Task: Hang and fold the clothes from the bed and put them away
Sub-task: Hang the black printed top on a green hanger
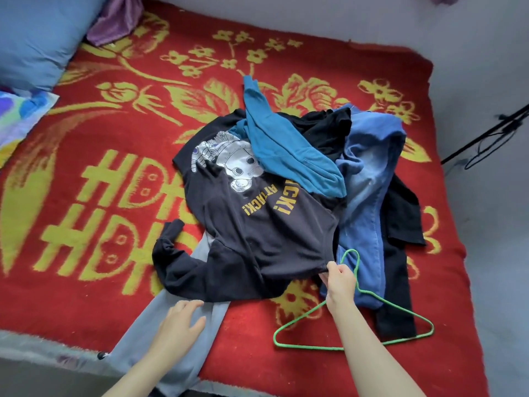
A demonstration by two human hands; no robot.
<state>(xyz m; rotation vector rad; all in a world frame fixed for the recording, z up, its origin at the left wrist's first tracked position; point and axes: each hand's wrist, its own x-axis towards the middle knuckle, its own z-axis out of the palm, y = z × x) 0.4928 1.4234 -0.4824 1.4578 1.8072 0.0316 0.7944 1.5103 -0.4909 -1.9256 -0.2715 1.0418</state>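
Observation:
A pile of clothes lies on the red bed blanket [86,124]. On top is a dark sweatshirt [257,233] with a white figure and yellow letters. A teal garment [280,147] drapes over its far side. Blue jeans [369,179] and a black garment [400,253] lie to the right. Light grey trousers [183,339] stick out from under the sweatshirt toward the bed's near edge. My right hand [340,282] pinches the sweatshirt's near edge and holds the neck of a green hanger [355,319]. My left hand [180,322] rests flat on the grey trousers, fingers apart.
A blue pillow [37,38] and a purple cloth [114,21] sit at the bed's far left corner. A patterned cloth [20,116] lies at the left edge. A grey wall runs behind and right, with a black stand and cable [486,138] against it.

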